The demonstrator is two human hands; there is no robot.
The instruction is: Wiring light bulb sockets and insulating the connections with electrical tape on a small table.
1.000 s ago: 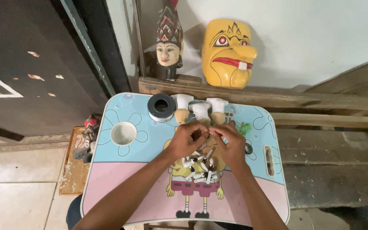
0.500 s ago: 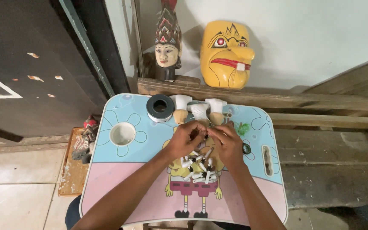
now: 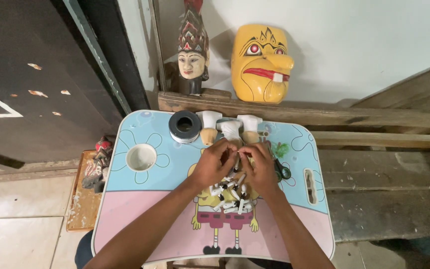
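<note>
Both hands, left hand (image 3: 214,164) and right hand (image 3: 260,167), meet at mid-frame, fingertips pinching a small white piece (image 3: 238,158) over the pile (image 3: 227,194) on the tray (image 3: 140,209); I'd judge a slip could drop it among those lookalikes.

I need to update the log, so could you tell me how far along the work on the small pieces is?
Done, by the look: three white-topped wooden pieces stand along the lap table's far edge. In hand: left hand and right hand meet over one tiny item, too small to identify. Left: a pile of small white and black pieces under the hands.
</note>
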